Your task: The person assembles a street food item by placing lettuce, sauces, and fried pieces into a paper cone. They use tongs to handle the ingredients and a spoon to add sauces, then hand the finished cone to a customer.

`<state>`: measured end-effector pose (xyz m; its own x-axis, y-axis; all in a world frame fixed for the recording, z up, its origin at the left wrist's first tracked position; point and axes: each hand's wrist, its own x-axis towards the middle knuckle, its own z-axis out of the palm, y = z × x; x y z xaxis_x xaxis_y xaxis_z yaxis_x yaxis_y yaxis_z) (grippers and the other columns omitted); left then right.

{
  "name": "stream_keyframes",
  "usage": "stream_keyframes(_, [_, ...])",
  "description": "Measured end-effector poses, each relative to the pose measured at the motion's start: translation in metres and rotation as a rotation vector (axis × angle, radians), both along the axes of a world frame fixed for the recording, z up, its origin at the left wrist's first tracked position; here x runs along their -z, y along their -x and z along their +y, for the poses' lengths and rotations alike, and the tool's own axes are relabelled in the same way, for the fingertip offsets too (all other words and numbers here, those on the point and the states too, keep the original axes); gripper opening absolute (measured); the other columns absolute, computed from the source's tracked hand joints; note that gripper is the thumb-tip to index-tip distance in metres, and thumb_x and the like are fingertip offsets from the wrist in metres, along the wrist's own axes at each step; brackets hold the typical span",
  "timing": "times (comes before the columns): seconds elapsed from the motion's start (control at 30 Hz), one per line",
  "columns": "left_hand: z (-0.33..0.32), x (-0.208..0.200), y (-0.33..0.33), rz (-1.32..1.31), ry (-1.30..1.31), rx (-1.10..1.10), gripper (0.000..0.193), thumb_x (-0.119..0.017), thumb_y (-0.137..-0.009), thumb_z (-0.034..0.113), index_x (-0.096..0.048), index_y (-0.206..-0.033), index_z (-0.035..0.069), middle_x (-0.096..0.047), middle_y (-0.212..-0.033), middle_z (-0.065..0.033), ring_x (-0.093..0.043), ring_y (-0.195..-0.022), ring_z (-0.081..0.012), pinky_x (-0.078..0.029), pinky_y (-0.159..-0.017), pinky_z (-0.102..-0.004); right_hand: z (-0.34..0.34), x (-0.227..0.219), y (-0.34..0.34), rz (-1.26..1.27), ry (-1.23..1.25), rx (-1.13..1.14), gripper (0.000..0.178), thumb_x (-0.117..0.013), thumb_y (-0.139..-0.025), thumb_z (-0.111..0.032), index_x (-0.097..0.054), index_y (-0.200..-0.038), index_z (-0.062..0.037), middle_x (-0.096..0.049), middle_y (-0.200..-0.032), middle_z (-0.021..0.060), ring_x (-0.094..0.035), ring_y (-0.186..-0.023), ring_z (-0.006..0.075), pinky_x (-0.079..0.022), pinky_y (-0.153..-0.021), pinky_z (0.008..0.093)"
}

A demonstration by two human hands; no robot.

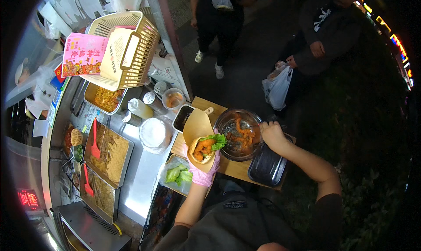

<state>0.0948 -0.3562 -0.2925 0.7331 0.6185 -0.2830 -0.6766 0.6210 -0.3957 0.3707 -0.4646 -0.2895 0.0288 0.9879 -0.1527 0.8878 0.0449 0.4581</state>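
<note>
My left hand (205, 174), in a pink glove, is closed around a stuffed flatbread (203, 151) in a brown paper sleeve (196, 126). Fried golden-brown pieces and a green lettuce leaf (219, 141) stick out of its opening. Just right of it stands a steel bowl (228, 152) holding more fried pieces (246, 139). Over the bowl's right rim, my bare right hand (272, 136) grips a thin metal utensil (253, 127); its exact kind is unclear. The bowl rests on a wooden board (231, 168).
A black tray (266, 166) lies below my right hand; a lettuce tray (169, 181) sits by my left wrist. Leftward are shaker jars (150, 98), food trays with red spatulas (95, 150), and a cream basket (144, 44). Two people (219, 14) (322, 31) stand beyond the board, holding bags.
</note>
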Motion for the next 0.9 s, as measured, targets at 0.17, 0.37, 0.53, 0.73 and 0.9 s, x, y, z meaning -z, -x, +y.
stream_keyframes(0.17, [-0.005,0.002,0.005,-0.125,-0.004,0.018,0.069,-0.054,-0.093,0.053,-0.04,-0.145,0.01,-0.039,-0.148,-0.0218,-0.039,-0.136,-0.0379,-0.038,-0.111,-0.0534,0.001,0.004,-0.018,0.137,0.017,-0.039,0.02,-0.057,-0.084,-0.014,-0.069,-0.098,-0.0072,-0.065,-0.083,0.0054,-0.065,-0.074,0.0227,-0.05,-0.065,0.0366])
stream_keyframes(0.37, [-0.009,0.014,0.001,0.034,-0.06,-0.029,0.074,-0.051,-0.093,0.059,-0.04,-0.146,0.008,-0.039,-0.147,-0.0234,-0.039,-0.136,-0.0393,-0.039,-0.111,-0.0527,-0.01,0.01,-0.017,0.278,0.028,-0.046,0.024,-0.056,-0.085,-0.017,-0.071,-0.101,-0.0068,-0.068,-0.085,0.0062,-0.067,-0.075,0.021,-0.052,-0.067,0.0351])
stream_keyframes(0.53, [-0.011,0.018,-0.008,0.187,-0.046,0.027,0.078,-0.053,-0.09,0.063,-0.044,-0.141,0.005,-0.043,-0.144,-0.0259,-0.044,-0.132,-0.0394,-0.042,-0.109,-0.0507,-0.033,-0.031,-0.021,0.391,-0.173,-0.027,0.028,-0.068,-0.08,-0.017,-0.071,-0.105,-0.0062,-0.072,-0.091,0.0075,-0.068,-0.076,0.0218,-0.054,-0.07,0.0347])
stream_keyframes(0.73, [-0.016,0.028,-0.028,0.311,-0.04,0.116,0.081,-0.055,-0.089,0.064,-0.046,-0.135,-0.002,-0.045,-0.142,-0.0263,-0.046,-0.13,-0.0408,-0.039,-0.111,-0.0518,-0.05,-0.167,0.019,0.462,-0.3,-0.002,0.032,-0.076,-0.076,-0.019,-0.071,-0.105,-0.0072,-0.071,-0.097,0.0073,-0.067,-0.078,0.0204,-0.053,-0.068,0.0345])
stream_keyframes(0.9, [-0.024,0.02,-0.039,0.392,-0.234,0.214,0.074,-0.046,-0.092,0.066,-0.048,-0.139,0.009,-0.053,-0.135,-0.0195,-0.054,-0.12,-0.036,-0.045,-0.103,-0.0491,-0.035,-0.197,0.057,0.461,-0.289,-0.158,0.031,-0.074,-0.07,-0.012,-0.071,-0.1,-0.0053,-0.07,-0.095,0.0067,-0.064,-0.071,0.0196,-0.05,-0.062,0.0348])
